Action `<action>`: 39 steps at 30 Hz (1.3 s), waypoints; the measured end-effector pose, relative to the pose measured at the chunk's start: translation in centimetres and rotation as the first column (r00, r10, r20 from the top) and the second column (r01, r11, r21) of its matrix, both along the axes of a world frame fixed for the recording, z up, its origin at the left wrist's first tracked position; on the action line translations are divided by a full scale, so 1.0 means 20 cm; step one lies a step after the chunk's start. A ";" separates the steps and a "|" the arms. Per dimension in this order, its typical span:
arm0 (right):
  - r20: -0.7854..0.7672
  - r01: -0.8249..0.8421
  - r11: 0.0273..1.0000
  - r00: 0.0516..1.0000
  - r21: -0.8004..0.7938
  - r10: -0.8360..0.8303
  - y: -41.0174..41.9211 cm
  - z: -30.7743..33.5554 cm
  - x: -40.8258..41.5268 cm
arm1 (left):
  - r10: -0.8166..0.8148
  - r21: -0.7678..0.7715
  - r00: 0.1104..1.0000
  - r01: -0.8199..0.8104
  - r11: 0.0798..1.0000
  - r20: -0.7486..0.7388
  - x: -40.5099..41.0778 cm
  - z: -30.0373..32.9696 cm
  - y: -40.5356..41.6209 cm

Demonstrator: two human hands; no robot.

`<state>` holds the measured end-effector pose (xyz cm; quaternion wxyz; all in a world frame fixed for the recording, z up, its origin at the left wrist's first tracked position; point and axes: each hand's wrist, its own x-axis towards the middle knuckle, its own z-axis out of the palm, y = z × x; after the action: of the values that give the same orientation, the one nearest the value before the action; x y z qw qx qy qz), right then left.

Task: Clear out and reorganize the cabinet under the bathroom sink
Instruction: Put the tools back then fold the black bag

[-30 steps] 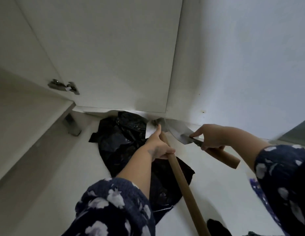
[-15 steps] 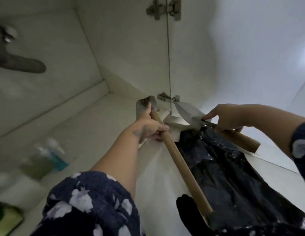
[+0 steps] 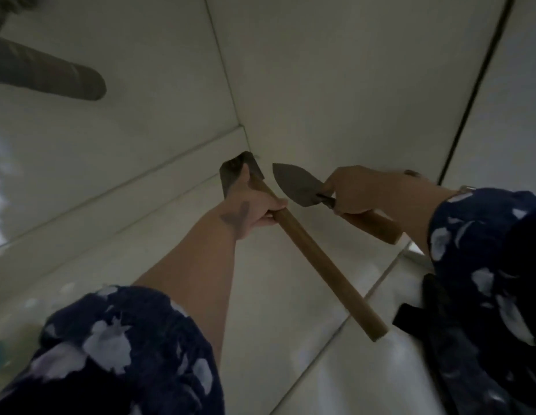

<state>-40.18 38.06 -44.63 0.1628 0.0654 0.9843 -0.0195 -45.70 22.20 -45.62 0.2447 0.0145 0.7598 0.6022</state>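
A: Cabinet [image 3: 305,70] interior fills view, white panels meeting at a back corner; grey pipe [image 3: 45,73] upper left.

B: Hands?

A: Left hand [image 3: 254,205] curls round a long wooden handle just below the hoe [image 3: 239,172] head, which sits at the corner. Right hand [image 3: 359,190] grips the trowel [image 3: 296,184] by its short handle, blade pointing left, near the hoe, not touching.

B: Anything smaller?

A: Black bag [image 3: 434,310] at the right edge, partly hidden by a floral sleeve [image 3: 485,235].
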 end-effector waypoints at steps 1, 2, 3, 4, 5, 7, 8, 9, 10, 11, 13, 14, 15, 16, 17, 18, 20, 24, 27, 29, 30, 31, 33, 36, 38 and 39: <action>0.002 -0.005 1.000 1.000 -0.005 0.005 0.01 -0.04 -0.08 | 0.009 0.009 1.000 -0.009 1.000 0.009 -0.06 -0.02 0.00; 0.001 0.001 1.000 1.000 -0.011 -0.001 0.02 -0.08 -0.15 | 0.022 0.029 1.000 -0.022 0.999 0.018 -0.12 -0.04 0.01; -0.004 0.011 1.000 1.000 -0.025 -0.011 0.02 -0.12 -0.22 | 0.035 0.057 0.999 -0.037 0.998 0.025 -0.18 -0.05 0.02; -0.016 0.019 0.999 1.000 -0.046 -0.020 0.03 -0.15 -0.29 | 0.045 0.078 0.999 -0.047 0.996 0.025 -0.24 -0.07 0.03; -0.023 0.028 0.998 0.999 -0.063 -0.030 0.03 -0.18 -0.34 | 0.052 0.094 0.998 -0.054 0.994 0.020 -0.29 -0.07 0.04; -0.029 0.050 0.996 0.998 -0.074 -0.053 0.04 -0.22 -0.44 | 0.067 0.118 0.998 -0.068 0.991 0.013 -0.37 -0.09 0.06; -0.035 0.058 0.995 0.998 -0.078 -0.061 0.05 -0.24 -0.47 | 0.075 0.117 0.997 -0.076 0.990 0.008 -0.40 -0.10 0.07; -0.040 0.062 0.995 0.997 -0.084 -0.065 0.06 -0.26 -0.49 | 0.079 0.112 0.997 -0.078 0.991 0.002 -0.44 -0.11 0.08; -0.041 0.062 0.994 0.997 -0.086 -0.066 0.06 -0.28 -0.50 | 0.080 0.111 0.997 -0.079 0.991 -0.004 -0.46 -0.12 0.09; -0.035 0.063 0.995 0.997 -0.076 -0.065 0.06 -0.29 -0.51 | 0.080 0.113 0.997 -0.079 0.990 -0.006 -0.48 -0.14 0.09; -0.047 0.072 0.996 0.996 -0.059 -0.075 0.05 -0.32 -0.51 | 0.076 0.111 0.997 -0.076 0.991 0.009 -0.50 -0.17 0.10; -0.065 0.079 0.995 0.994 -0.056 -0.082 0.05 -0.33 -0.51 | 0.077 0.114 0.997 -0.079 0.990 0.021 -0.50 -0.19 0.11; -0.082 0.081 0.995 0.993 -0.055 -0.086 0.05 -0.34 -0.51 | 0.081 0.126 0.996 -0.085 0.988 0.031 -0.50 -0.20 0.11; -0.095 0.082 0.995 0.992 -0.054 -0.087 0.05 -0.35 -0.51 | 0.089 0.144 0.995 -0.093 0.985 0.036 -0.49 -0.21 0.11; -0.097 0.084 0.995 0.991 -0.050 -0.088 0.05 -0.35 -0.51 | 0.098 0.157 0.995 -0.102 0.982 0.034 -0.50 -0.22 0.11; -0.097 0.086 0.995 0.991 -0.046 -0.090 0.06 -0.34 -0.50 | 0.104 0.157 0.994 -0.106 0.982 0.021 -0.49 -0.22 0.11; -0.109 0.087 0.995 0.990 -0.057 -0.092 0.06 -0.31 -0.48 | 0.085 0.062 0.995 -0.082 0.995 -0.050 -0.47 -0.22 0.09; -0.140 0.067 0.995 0.987 -0.074 -0.077 0.05 -0.19 -0.32 | -0.011 -0.229 0.979 -0.037 0.973 -0.205 -0.35 -0.16 0.01; -0.097 0.043 0.998 0.994 -0.041 -0.047 0.00 -0.05 -0.11 | -0.066 -0.305 0.984 0.012 0.952 -0.165 -0.14 -0.07 -0.07; 0.002 0.020 1.000 1.000 0.000 -0.020 -0.03 0.06 0.07 | -0.137 -0.366 0.985 0.088 0.926 -0.109 0.06 0.02 -0.11; 0.040 0.014 1.000 0.999 0.022 -0.014 -0.05 0.12 0.17 | -0.177 -0.395 0.981 0.131 0.909 -0.080 0.16 0.06 -0.12; 0.064 0.022 0.999 0.998 0.036 -0.025 -0.06 0.16 0.27 | -0.212 -0.420 0.975 0.166 0.892 -0.065 0.27 0.09 -0.13; 0.061 0.049 0.998 0.997 0.043 -0.051 -0.07 0.24 0.45 | -0.266 -0.460 0.962 0.206 0.864 -0.068 0.46 0.15 -0.15; 0.014 0.116 0.993 0.993 -0.008 -0.116 -0.08 0.33 0.76 | -0.330 -0.467 0.941 0.262 0.845 -0.070 0.74 0.21 -0.15; -0.011 0.157 0.988 0.988 -0.011 -0.157 -0.07 0.38 0.97 | -0.367 -0.441 0.928 0.304 0.844 -0.063 0.90 0.24 -0.15; -0.012 0.176 0.984 0.984 -0.003 -0.176 -0.07 0.40 1.08 | -0.385 -0.428 0.921 0.323 0.844 -0.064 0.98 0.25 -0.15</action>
<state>-18.61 36.73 -36.69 0.1545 0.1519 0.9756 -0.0352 -26.06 19.30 -40.60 0.2924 0.1474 0.8689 0.3711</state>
